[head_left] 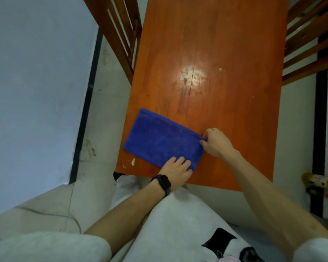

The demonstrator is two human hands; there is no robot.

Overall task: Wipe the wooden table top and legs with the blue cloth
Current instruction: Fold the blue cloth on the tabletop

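Note:
A folded blue cloth (162, 138) lies flat on the near left part of the orange-brown wooden table top (225, 63). My left hand (177, 170), with a black watch on the wrist, rests palm down on the cloth's near right corner. My right hand (217, 142) pinches the cloth's right edge between thumb and fingers. The table top shows a worn, shiny patch in its middle and small pale specks. The table legs are hidden under the top.
Wooden slatted chairs stand at the far left (119, 31) and far right (311, 40) of the table. A pale wall (36, 82) runs along the left. A yellow object (319, 181) lies on the floor at the right.

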